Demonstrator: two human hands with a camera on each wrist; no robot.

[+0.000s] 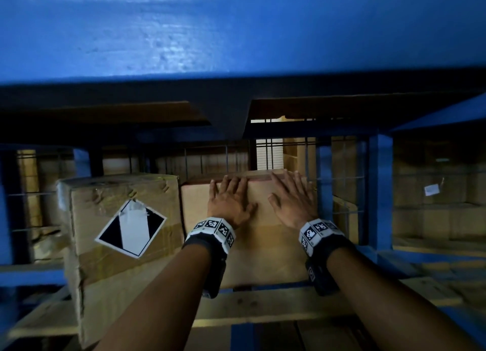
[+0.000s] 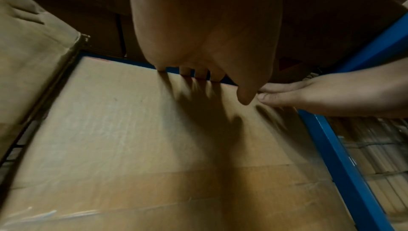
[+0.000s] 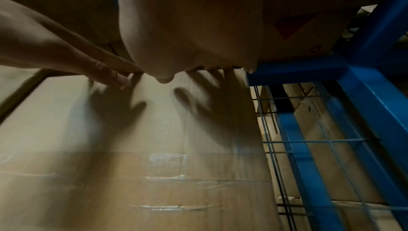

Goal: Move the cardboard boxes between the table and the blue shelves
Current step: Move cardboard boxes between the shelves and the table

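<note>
A plain cardboard box [image 1: 260, 235] stands on the blue shelf, its front face towards me. My left hand [image 1: 230, 199] lies flat on the upper front of the box [image 2: 132, 138], fingers straight and reaching its top edge. My right hand [image 1: 292, 197] lies flat beside it on the same face [image 3: 154, 147], fingers spread up to the top edge. Neither hand curls round anything. In the left wrist view the left hand [image 2: 198, 70] touches the box's far edge and the right hand [image 2: 331, 95] comes in from the right.
A taller taped box with a black-and-white diamond label [image 1: 126, 232] stands tight against the left side. A blue upright post [image 1: 380, 187] and wire mesh [image 3: 309, 140] stand close on the right. A blue shelf beam [image 1: 236, 30] hangs low overhead. More boxes sit behind the mesh.
</note>
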